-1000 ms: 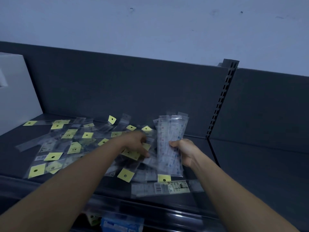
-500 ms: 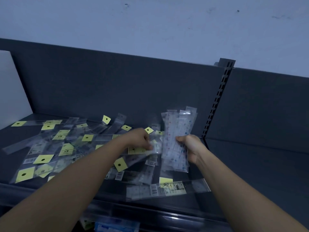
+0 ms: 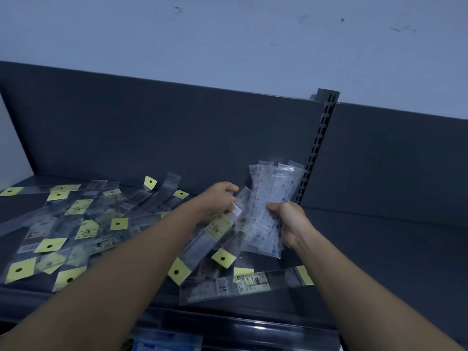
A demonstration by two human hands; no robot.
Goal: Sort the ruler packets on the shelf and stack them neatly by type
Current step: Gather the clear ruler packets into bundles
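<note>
**Sorting barely begun: one bundle in hand, most of pile loose**

Dark shelf (image 3: 379,262) runs left to right w/ a dark back panel (image 3: 177,127) behind; slotted upright (image 3: 319,148) splits it. The right bay is bare of packets where it shows.

Biggest item: loose pile (image 3: 83,229) of clear ruler packets w/ yellow tags, spread over the left bay, overlapping at all angles, no neat stacks visible. One long packet (image 3: 240,285) lies crosswise at the near edge, barcode up.

Progress, my read: early. Only sorted group seems to be the bundle (image 3: 271,211) of clear packets w/ red/blue print, held up off the shelf near centre, just left of the upright, fanned at the top and not squared. Rest of pile needs picking through, then stacking by type.

Hands: both forearms reach in from near side. Right hand (image 3: 291,221) grips the bundle at its right edge, thumb on the front, fingers wrapped behind. Left hand (image 3: 220,201) sits just left of it, above the pile, fingers curled, pinching one clear packet (image 3: 242,201) right beside the bundle, prob. to add it. Slight blur there, so exact finger contact is unclear.
</note>
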